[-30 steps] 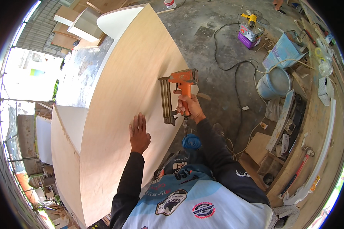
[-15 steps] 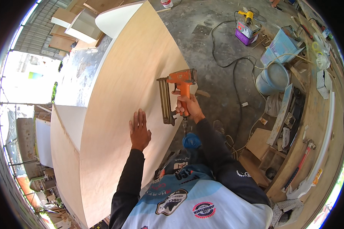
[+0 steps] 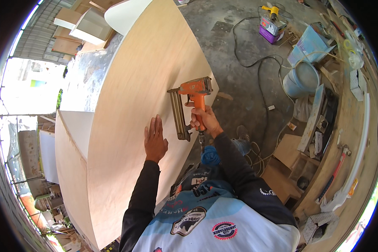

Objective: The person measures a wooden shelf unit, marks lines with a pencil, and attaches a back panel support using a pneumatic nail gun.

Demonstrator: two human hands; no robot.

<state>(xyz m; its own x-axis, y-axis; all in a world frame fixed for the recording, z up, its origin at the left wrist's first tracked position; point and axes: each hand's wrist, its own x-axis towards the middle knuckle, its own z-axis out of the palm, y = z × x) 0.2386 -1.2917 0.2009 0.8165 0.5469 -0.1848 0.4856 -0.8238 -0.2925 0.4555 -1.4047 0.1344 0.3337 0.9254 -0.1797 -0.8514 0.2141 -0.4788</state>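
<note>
A large pale plywood panel with a curved outline fills the middle and left of the view. My left hand lies flat on it, fingers stretched out and nearly together. In my right hand is an orange nail gun, gripped by its handle. Its long metal magazine points towards my left hand, and the nose end hangs over the panel; whether it touches the wood I cannot tell. A blue air hose shows below the handle, near my body.
On the right, a long wooden bench carries a red-handled tool and scraps. A blue-white bucket, a yellow power tool on stacked boxes, and a dark cable are on the floor. White cabinet parts stand far left.
The nail gun in my right hand has shifted slightly left over the panel. My left hand stays flat on the wood, a little further up and right. The view has moved slightly.
</note>
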